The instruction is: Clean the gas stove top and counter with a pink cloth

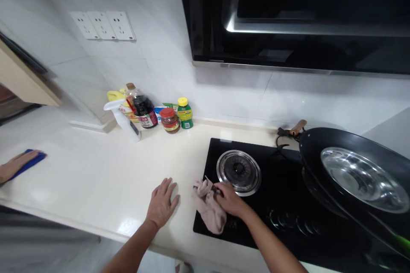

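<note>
My right hand (231, 199) is closed on a crumpled pinkish-beige cloth (209, 213), which lies over the left edge of the black gas hob (256, 226). Part of the cloth hangs past that edge onto the pale countertop. Just behind my right hand sits the round burner (238, 171) with its shiny metal ring. My left hand (162, 202) rests flat on the countertop (105, 170), fingers spread, holding nothing. A short gap separates it from the cloth.
A black wok (312, 140) holding a metal bowl (361, 179) stands on the hob's right. Along the wall are a spray bottle (124, 121), a dark sauce bottle (145, 111), a red-lidded jar (169, 120) and a green bottle (185, 114). Another person's hand (19, 164) presses a blue cloth (32, 163). A range hood (288, 47) hangs above.
</note>
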